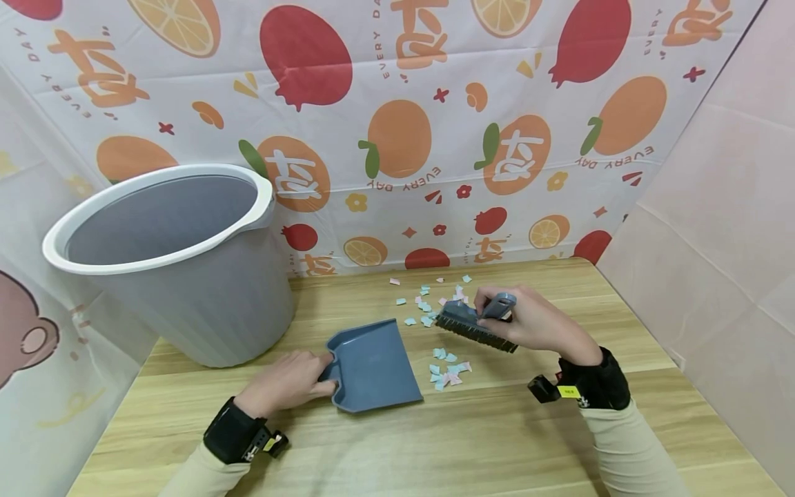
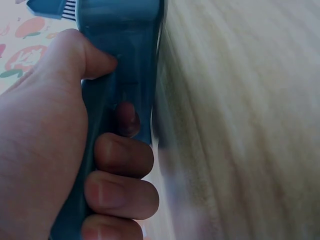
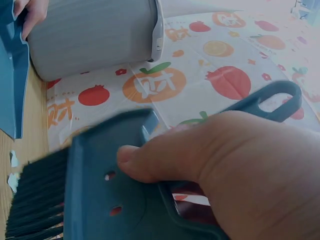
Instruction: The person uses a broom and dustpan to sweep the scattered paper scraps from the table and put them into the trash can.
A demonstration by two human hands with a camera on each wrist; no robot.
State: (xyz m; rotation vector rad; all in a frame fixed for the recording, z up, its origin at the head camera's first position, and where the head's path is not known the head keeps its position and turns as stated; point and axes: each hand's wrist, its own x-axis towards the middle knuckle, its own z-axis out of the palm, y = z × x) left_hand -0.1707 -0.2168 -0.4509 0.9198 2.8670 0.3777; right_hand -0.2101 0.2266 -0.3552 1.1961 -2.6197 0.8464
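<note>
Fruit-print cloth (image 1: 397, 76) runs off the top of the head view; wood-grain tabletop (image 1: 497, 435) is cropped at the bottom. Gray trash bin (image 1: 217, 300) stands at back left, its floor hidden. Blue-gray dustpan (image 1: 379, 369) lies right of it, handle mostly covered by left hand (image 1: 288, 383), fingers curled round it. Hand brush (image 1: 467, 326) is right of the pan, handle gripped by right hand (image 1: 528, 321), some fingers hidden; can't tell if bristles touch down. Paper scraps (image 1: 455, 379) sit in two loose clusters, count unclear.
</note>
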